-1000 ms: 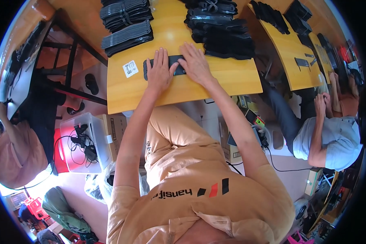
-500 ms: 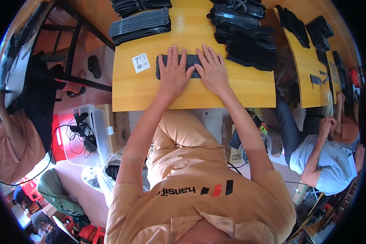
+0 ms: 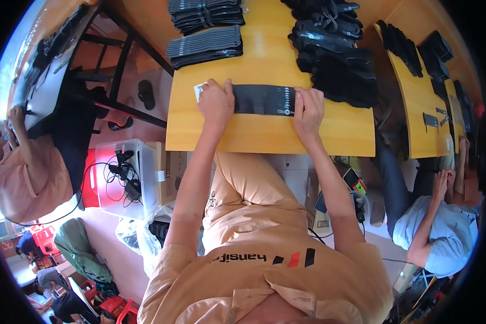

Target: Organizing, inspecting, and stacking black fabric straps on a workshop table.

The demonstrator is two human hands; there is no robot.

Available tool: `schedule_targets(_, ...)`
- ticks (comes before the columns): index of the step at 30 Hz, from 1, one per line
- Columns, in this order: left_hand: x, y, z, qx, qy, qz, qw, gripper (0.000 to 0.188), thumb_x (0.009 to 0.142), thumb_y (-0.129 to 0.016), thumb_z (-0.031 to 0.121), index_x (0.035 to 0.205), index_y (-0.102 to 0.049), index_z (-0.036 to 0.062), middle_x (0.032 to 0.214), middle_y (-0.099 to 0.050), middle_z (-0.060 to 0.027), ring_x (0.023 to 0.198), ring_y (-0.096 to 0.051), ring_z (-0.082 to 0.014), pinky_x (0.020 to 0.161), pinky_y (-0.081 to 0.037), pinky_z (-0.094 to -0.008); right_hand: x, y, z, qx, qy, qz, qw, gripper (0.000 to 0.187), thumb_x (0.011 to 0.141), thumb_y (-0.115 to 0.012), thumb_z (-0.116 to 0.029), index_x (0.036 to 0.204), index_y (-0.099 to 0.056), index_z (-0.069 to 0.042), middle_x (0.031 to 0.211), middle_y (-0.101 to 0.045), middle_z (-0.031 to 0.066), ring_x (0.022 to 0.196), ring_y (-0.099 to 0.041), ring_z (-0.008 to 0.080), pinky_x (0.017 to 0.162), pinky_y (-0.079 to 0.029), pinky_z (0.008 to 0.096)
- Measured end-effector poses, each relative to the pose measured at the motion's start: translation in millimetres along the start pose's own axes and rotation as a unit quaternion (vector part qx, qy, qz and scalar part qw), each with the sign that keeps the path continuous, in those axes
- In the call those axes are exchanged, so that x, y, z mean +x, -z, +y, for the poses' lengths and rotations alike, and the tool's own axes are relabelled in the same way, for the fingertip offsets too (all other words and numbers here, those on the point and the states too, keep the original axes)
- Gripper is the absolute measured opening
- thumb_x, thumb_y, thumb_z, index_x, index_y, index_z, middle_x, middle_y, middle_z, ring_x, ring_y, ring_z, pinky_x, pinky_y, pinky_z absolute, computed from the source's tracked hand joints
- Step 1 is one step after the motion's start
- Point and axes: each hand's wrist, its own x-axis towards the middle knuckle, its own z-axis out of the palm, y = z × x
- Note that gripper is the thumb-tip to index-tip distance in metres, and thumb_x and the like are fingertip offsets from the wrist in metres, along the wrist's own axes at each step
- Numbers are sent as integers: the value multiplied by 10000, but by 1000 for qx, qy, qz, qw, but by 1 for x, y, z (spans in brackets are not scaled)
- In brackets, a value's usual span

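A flat, dark fabric band (image 3: 262,100) stretches between my hands over the yellow table, with a row of pale printed marks near its right end. My left hand (image 3: 216,102) is closed on the left end. My right hand (image 3: 308,110) grips the other end, thumb along the edge and fingers curled. Partly covered by my left hand is a white printed label (image 3: 198,90). What the band is for cannot be made out.
Neat stacks of folded dark fabric pieces (image 3: 205,47) lie at the far left of the table (image 3: 270,137); looser black fabric bundles (image 3: 340,73) fill the far right. Left below stands a clear plastic bin (image 3: 121,189) with cables. People sit at both sides.
Both hands, earlier lying flat on the band, have closed on its ends and moved apart. The band now shows its printed end, and my left hand has reached the label.
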Motion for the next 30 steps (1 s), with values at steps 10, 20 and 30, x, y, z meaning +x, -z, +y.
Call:
schedule_targets(10, 5, -22, 8, 71, 54, 16, 996, 468, 831, -563, 438, 735, -643, -13, 739, -638, -223, 713, -633, -382, 649, -497, -451, -2, 1, 1, 30, -21, 32, 999, 83, 829, -547, -47, 813, -609, 5, 772, -574, 125, 793, -511, 309, 710, -410, 381)
schedule_targets(20, -3, -25, 11, 57, 16, 22, 998, 372, 875, -534, 352, 790, -645, 7, 732, -633, -226, 714, -631, -386, 629, -494, -453, -1, 2, 9, 53, -62, 54, 995, 87, 837, -542, -45, 808, -599, 14, 754, -571, 127, 757, -507, 306, 696, -412, 377)
schedule_targets(30, -11, 23, 46, -43, -146, 112, 982, 309, 897, -516, 262, 704, -534, 21, 643, -575, -243, 602, -566, -427, 522, -436, -481, -4, -3, 22, 140, -251, 132, 949, 224, 900, -476, -146, 837, -626, 9, 704, -578, 105, 729, -522, 241, 670, -415, 342)
